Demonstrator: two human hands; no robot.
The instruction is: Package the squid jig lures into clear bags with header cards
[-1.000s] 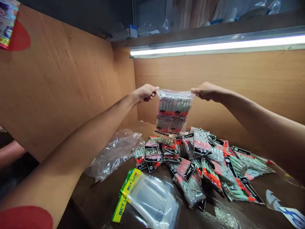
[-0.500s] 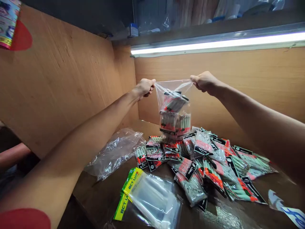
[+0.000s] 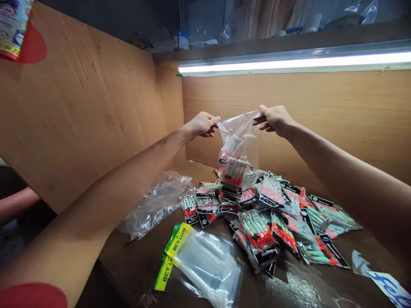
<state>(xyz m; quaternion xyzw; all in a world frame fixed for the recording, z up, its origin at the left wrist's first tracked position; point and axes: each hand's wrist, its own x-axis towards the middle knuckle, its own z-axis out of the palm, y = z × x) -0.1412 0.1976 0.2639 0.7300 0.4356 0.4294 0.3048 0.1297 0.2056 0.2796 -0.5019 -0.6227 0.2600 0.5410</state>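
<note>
Between my two hands hangs a clear plastic bag [image 3: 245, 128], pinched at its upper corners. My left hand [image 3: 203, 125] is closed on the left corner. The right corner is gripped between thumb and finger of my right hand [image 3: 272, 119], its other fingers loosely curled. One small packet [image 3: 231, 145] shows inside the bag. Just below, another packet [image 3: 236, 173] with pale sticks and an orange-red label rests on top of the pile; whether it is wholly out of the bag I cannot tell. Several similar lure packets [image 3: 289, 229] with black header cards lie heaped on the table.
Flat clear sleeves with yellow-green "BCT LURE" headers [image 3: 180, 239] lie at the front. A crumpled clear bag [image 3: 157, 203] is left of the pile. Wooden panels [image 3: 96, 94] stand left and behind, under a lit tube [image 3: 289, 62]. Another person's arm [image 3: 19, 203] shows at far left.
Packets have dropped from the bag onto the pile, one landing near the front. The bag has emptied to about one visible packet, and its mouth tilts down. My hands have lowered slightly.
</note>
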